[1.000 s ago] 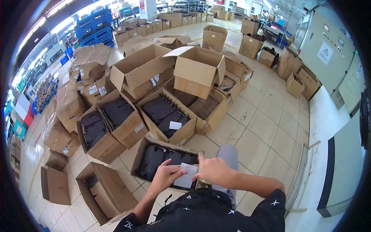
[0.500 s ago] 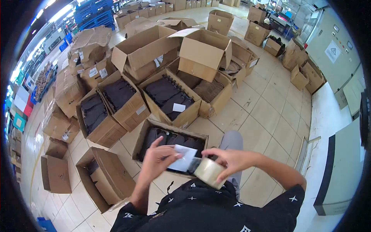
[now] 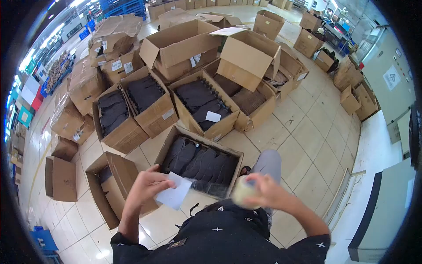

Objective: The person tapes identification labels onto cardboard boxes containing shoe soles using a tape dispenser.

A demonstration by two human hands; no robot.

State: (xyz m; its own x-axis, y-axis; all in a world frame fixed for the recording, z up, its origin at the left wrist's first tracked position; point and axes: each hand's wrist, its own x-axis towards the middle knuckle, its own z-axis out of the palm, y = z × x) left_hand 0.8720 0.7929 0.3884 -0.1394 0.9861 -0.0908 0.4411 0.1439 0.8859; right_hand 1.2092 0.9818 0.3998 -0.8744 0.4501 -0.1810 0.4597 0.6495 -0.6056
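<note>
A white paper (image 3: 174, 191) is pinched between the thumb and fingers of my left hand (image 3: 148, 188). My right hand (image 3: 269, 192) grips a wide roll of tape (image 3: 244, 192), blurred by motion. A clear strip of tape (image 3: 212, 186) stretches from the roll to the paper's right edge. Beneath the strip, an open carton (image 3: 241, 159) holds dark flat pieces (image 3: 200, 163) packed in rows. Behind it, another open carton of dark pieces bears a small white paper (image 3: 213, 116) on top.
Open cartons with dark pieces (image 3: 143, 93) stand at the left and centre. An opened box (image 3: 249, 55) rests over others. An open carton (image 3: 125, 169) is at the lower left. My grey-clad knee (image 3: 268, 163) is right of the near carton; a cabinet (image 3: 382, 211) stands far right.
My hands have moved apart, and the strip of tape between paper and roll is longer. The view has shifted, so the boxes appear in slightly different places.
</note>
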